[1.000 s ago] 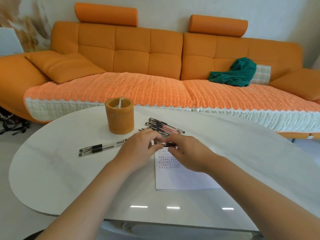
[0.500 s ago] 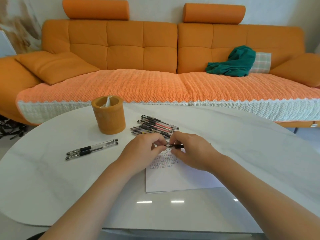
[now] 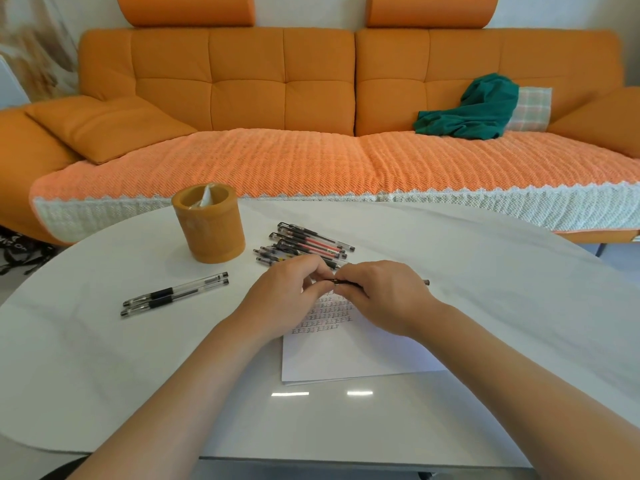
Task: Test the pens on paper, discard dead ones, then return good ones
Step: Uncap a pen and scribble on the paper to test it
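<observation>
The left hand (image 3: 289,294) and right hand (image 3: 386,296) pinched one pen (image 3: 341,281) between them just above the scribbled paper (image 3: 349,358) on the white surface (image 3: 104,358), a light, stiff, slick barrel probably best held at its grip, more pens (image 3: 308,242) heaped beyond near the holder (image 3: 211,233).

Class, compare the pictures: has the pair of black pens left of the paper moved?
No. The pair of black pens keeps its spot beside the orange holder; only the camera shifted.
</observation>
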`<state>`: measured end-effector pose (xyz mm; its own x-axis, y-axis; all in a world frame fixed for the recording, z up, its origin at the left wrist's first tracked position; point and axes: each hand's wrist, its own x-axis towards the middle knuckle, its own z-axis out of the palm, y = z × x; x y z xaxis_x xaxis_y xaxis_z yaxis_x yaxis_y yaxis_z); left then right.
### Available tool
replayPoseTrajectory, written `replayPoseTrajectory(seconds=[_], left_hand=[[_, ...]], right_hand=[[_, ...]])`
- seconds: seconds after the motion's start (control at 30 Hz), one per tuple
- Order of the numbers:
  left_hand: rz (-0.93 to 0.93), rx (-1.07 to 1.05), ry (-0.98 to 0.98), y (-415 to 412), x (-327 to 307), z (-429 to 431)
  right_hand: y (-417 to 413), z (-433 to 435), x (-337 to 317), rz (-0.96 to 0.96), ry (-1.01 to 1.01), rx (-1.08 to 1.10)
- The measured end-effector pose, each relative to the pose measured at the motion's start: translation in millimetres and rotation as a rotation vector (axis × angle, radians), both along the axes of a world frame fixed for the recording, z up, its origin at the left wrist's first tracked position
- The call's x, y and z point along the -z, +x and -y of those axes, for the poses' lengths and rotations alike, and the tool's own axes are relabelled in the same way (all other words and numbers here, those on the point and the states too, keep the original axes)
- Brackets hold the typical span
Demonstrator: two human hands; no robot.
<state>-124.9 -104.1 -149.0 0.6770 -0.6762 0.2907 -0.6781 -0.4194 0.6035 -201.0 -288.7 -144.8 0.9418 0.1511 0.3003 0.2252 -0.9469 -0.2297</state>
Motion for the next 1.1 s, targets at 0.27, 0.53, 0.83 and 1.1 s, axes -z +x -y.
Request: replayPoseTrajectory(seconds=[0.27,0.53,0.83,1.1], left_hand=[[-0.035,-0.025,-0.007,1,-3,-2],[0.031,-0.069,0.165,5,-4,-7],[-0.014,-0.026,0.274,9,4,-3],[0.019,-0.006,0.302,9,12,-1]], right_hand=[[-1,2,-4,-0.076,0.034,0.084],[-8,12,-12,-0.094,0.376,0.072],[-14,-1,-2,-0.323,0.9,0.038],[-23,-12,2,-0.334,1.137,0.105]])
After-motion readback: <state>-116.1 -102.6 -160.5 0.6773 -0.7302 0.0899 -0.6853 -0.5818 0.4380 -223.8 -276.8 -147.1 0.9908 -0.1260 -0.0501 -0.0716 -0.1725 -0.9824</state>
